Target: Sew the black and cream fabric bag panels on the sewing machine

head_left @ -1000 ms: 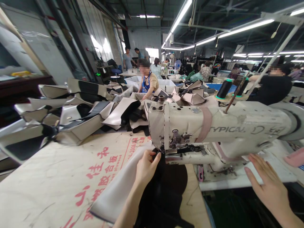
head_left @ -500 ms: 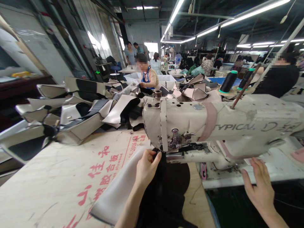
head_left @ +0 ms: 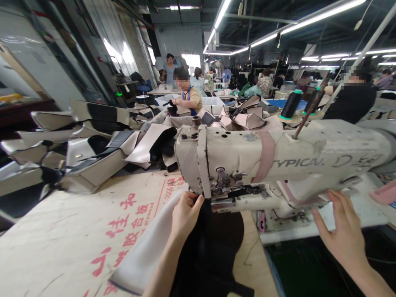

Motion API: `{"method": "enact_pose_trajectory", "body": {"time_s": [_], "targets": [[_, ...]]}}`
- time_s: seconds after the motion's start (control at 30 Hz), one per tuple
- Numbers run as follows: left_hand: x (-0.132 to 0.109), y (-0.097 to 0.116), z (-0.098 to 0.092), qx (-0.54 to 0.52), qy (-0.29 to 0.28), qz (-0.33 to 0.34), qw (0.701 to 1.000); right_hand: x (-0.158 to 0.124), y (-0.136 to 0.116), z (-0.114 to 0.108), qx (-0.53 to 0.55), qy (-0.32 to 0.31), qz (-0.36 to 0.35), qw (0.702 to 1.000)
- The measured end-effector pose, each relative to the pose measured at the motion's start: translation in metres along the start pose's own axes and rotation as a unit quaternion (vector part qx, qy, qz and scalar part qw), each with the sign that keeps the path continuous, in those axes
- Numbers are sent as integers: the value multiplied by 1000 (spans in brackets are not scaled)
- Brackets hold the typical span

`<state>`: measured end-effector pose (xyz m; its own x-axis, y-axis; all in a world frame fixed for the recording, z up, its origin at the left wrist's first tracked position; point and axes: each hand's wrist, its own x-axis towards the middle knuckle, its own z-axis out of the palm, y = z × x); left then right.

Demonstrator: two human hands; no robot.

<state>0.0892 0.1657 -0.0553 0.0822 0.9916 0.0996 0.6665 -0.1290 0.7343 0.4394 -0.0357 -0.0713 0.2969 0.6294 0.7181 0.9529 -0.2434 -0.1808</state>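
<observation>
My left hand (head_left: 186,214) pinches the edge of a grey and black sewn piece (head_left: 147,243) right beside the needle area of a white sewing machine (head_left: 229,154). Grey material lies to the left of my forearm, and its black part (head_left: 213,247) hangs down to the right, below the machine's arm. The needle and the exact pinch point are hidden behind the machine head and my fingers. My right hand (head_left: 343,222) is open, thumb and fingers apart, its fingertips at the underside of the machine body near a small pale lever.
Finished-looking grey and black pieces (head_left: 93,165) are heaped behind and left of the plywood table (head_left: 71,235). Black thread cones (head_left: 291,104) stand behind the machine. A co-worker (head_left: 188,95) sits beyond the heap handling a piece; another person (head_left: 351,95) is at the right.
The view has shifted slightly, so the machine sits a little further left. My left hand keeps its pinch by the needle area; my right hand stays open. The co-worker ahead has raised a black piece.
</observation>
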Motion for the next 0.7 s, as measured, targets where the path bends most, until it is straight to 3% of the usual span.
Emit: {"method": "enact_pose_trajectory", "body": {"time_s": [0.23, 0.7], "targets": [[15, -2, -1, 39, -13, 26, 999, 0, 9, 1, -11, 3, -30, 999], [17, 2, -3, -24, -26, 11, 999, -5, 12, 4, -16, -2, -44, 999]]}}
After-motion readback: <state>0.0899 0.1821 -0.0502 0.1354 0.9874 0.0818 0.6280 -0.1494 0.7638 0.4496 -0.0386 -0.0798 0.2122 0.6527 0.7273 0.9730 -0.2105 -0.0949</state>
